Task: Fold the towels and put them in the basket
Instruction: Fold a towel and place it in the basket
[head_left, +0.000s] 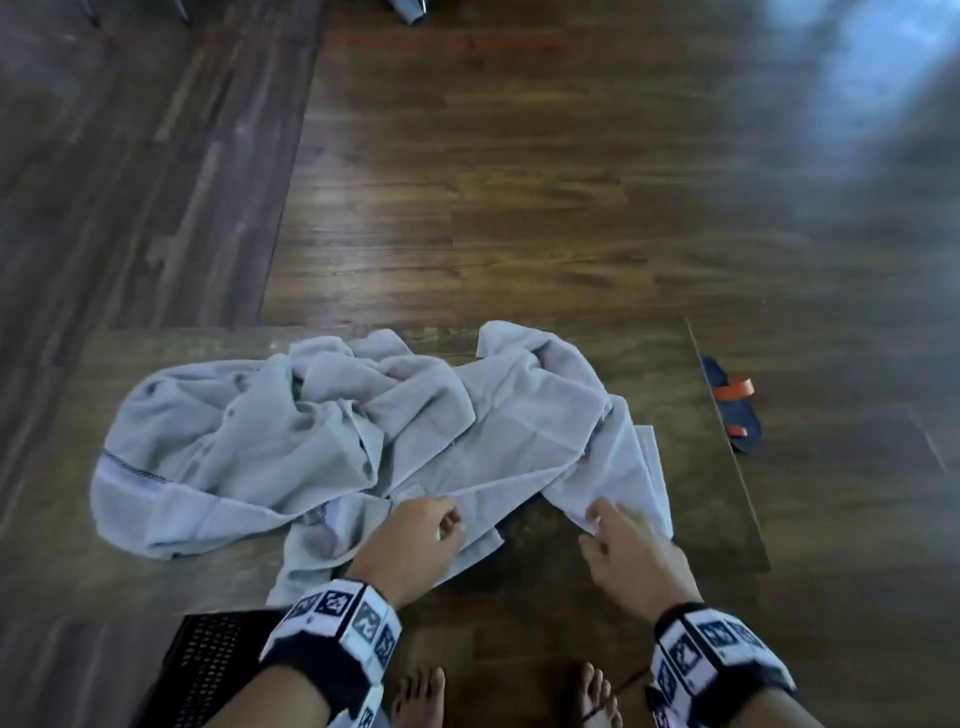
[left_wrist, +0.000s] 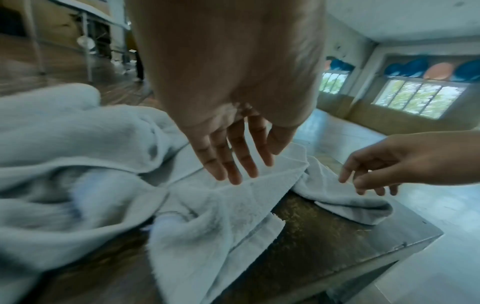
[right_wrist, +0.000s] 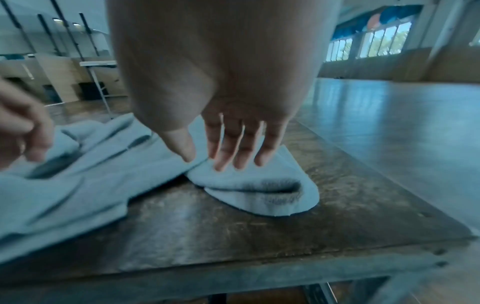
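Several pale grey towels (head_left: 311, 441) lie crumpled in a heap across the wooden table (head_left: 717, 499). One towel's near edge (left_wrist: 233, 205) runs toward the table's front. My left hand (head_left: 452, 522) hovers just over that edge with straight fingers (left_wrist: 233, 174) and holds nothing. My right hand (head_left: 595, 525) reaches the doubled-over corner (right_wrist: 254, 193) at the heap's right end. Its thumb and fingertips (right_wrist: 226, 164) touch the cloth without closing round it. The black perforated basket (head_left: 218, 660) stands on the floor at my lower left, partly hidden by my left wrist.
A blue and orange sandal (head_left: 732, 405) lies on the floor beyond the table's right edge. My bare feet (head_left: 421, 696) stand at the table's front. Bare tabletop (right_wrist: 233, 236) shows between my hands. Glossy wooden floor stretches beyond the table.
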